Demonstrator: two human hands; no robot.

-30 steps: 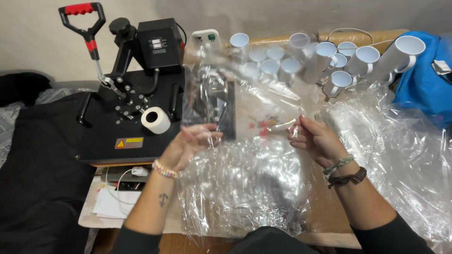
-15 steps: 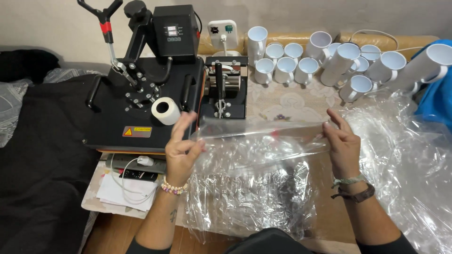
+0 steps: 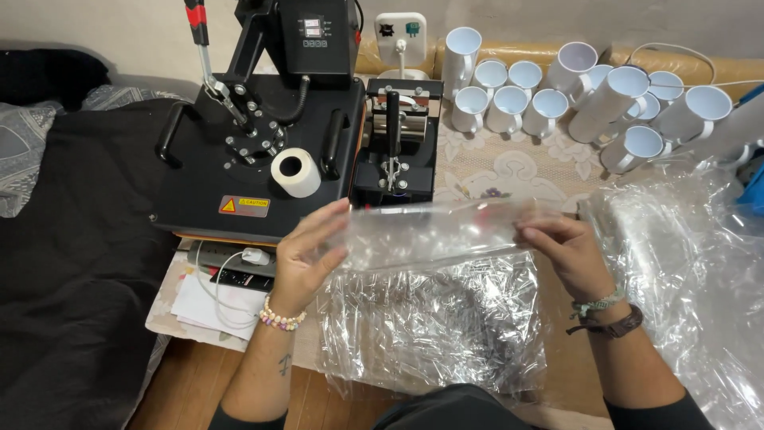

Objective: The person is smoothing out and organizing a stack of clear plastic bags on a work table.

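Both hands, left hand and right hand, pinch a clear bag stretched nine-to-three over a wooden table, mugs at one o'clock.

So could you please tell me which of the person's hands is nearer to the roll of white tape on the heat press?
The left. The left hand is just below the white tape roll; the right hand is far off to its right.

The clear plastic sheet was transparent; the heat press black, its handle red; the mugs white.
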